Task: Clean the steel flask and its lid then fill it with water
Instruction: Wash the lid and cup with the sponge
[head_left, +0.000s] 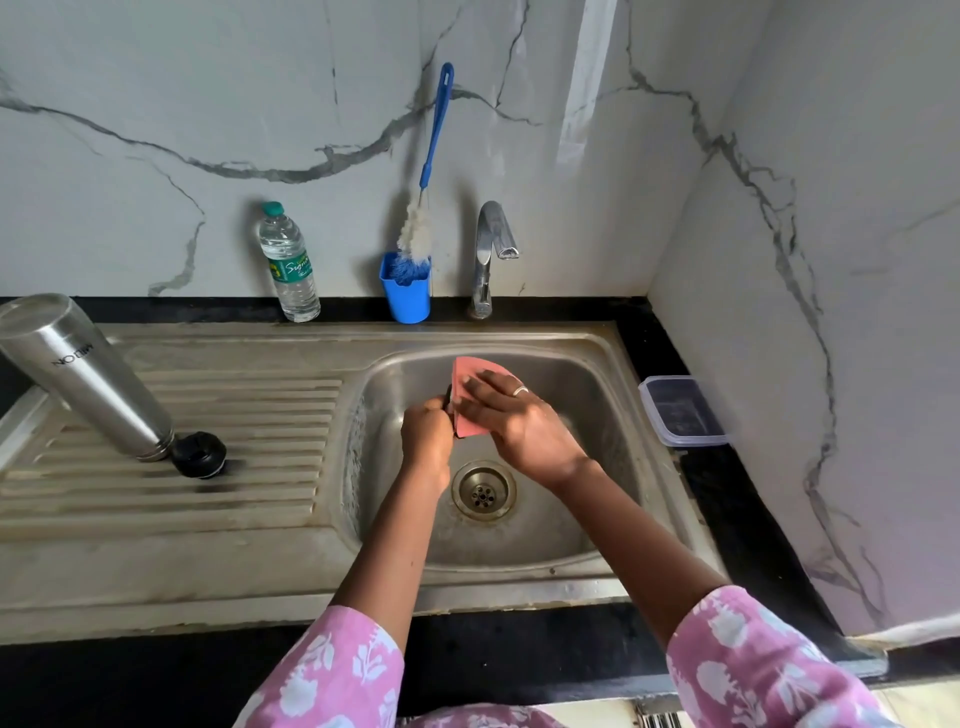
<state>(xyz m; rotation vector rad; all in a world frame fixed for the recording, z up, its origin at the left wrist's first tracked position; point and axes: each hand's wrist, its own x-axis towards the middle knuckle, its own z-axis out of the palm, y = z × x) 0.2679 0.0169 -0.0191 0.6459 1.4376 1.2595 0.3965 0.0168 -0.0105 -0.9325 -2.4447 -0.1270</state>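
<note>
The steel flask (83, 374) leans mouth-down on the drainboard at the left, with its black lid (200, 454) lying next to the mouth. Both of my hands are over the sink basin (597, 415). My right hand (519, 421) holds a pink scrub pad (467, 371), with its fingers laid across the pad's face. My left hand (428, 434) is curled and grips the pad's near left edge, where a small dark bit shows between the hands. Neither hand touches the flask or the lid.
The tap (493, 249) stands behind the basin with no water running. A blue cup (405, 299) holds a blue-handled bottle brush (434, 156). A plastic water bottle (291, 265) stands at the back. A lidded plastic box (680, 410) sits right of the sink. The drain (483, 491) lies below my hands.
</note>
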